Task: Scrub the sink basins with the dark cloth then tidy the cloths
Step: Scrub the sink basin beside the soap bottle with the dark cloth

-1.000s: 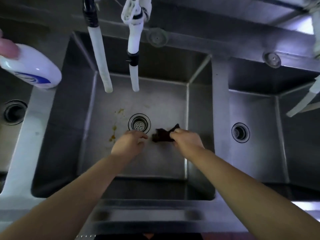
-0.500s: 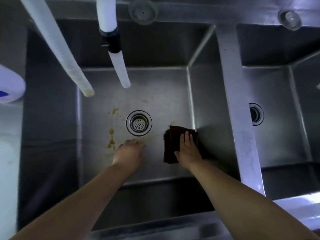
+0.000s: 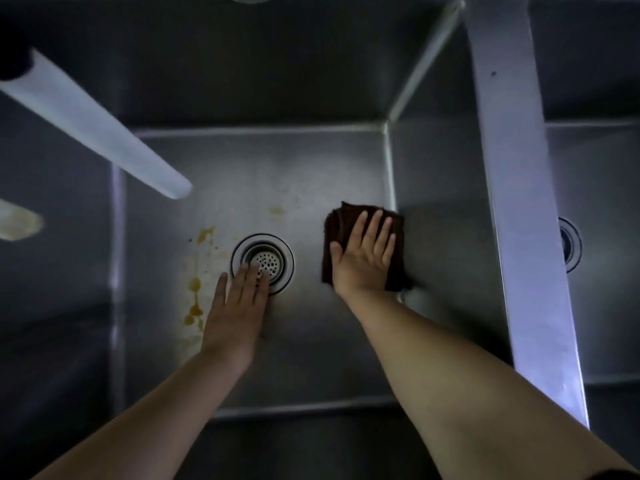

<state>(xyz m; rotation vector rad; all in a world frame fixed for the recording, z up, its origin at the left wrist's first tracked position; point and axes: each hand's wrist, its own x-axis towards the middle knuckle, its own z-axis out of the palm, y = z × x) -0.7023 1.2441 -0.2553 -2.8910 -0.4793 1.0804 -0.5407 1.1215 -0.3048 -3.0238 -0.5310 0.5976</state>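
1. Right hand point(image 3: 363, 258): flat, fingers straight and slightly spread, palm pressed down on the dark cloth point(image 3: 397, 237). It holds nothing in a grip.
2. Dark cloth: folded, dark brown, lying on the floor of the middle sink basin point(image 3: 311, 358). Its right edge sits against the foot of the basin's right wall, to the right of the drain strainer point(image 3: 268, 259).
3. Left hand point(image 3: 239, 310): flat and open, fingers straight and close together, resting on the basin floor. The fingertips point(image 3: 244, 270) overlap the near rim of the drain strainer.
4. Stains point(image 3: 194, 285): orange-brown spots and streaks on the basin floor, to the left of the drain strainer and the left hand; one fainter patch lies beyond the strainer.
5. White hose point(image 3: 97, 133): hangs over the basin's left part, open end pointing toward the middle.
6. Steel divider point(image 3: 512, 168): separates this basin from the right basin, where a second drain point(image 3: 569, 244) shows.
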